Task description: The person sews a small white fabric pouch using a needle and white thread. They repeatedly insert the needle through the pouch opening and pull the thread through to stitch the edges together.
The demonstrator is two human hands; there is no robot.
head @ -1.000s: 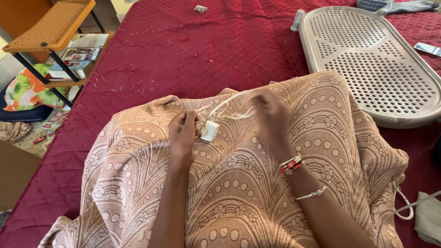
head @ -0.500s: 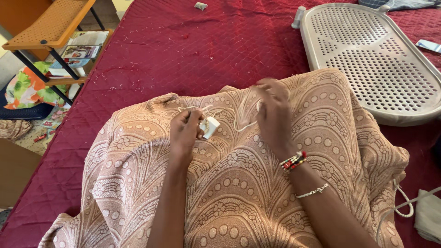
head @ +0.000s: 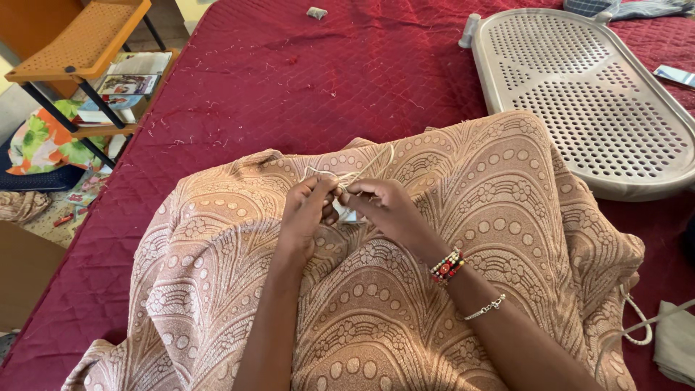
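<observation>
A tan patterned cloth [head: 405,304] lies spread over a dark red quilted bed [head: 304,80]. Over the middle of the cloth, my left hand [head: 308,210] and my right hand [head: 384,206] meet fingertip to fingertip. Between them sits a small white charger plug [head: 346,214], mostly hidden by the fingers. Its cream cable [head: 362,170] loops up from the hands across the cloth. Both hands pinch the plug and the cable. Beaded and chain bracelets circle my right wrist.
A grey perforated oval tray [head: 594,101] lies on the bed at the upper right. An orange chair [head: 76,40] and a low shelf with papers stand off the bed's left side. Another white cord [head: 637,329] and grey cloth [head: 677,344] lie at the right edge.
My right hand has come down and to the left from the raised cable and now meets my left hand at the plug. The cable loop has shrunk.
</observation>
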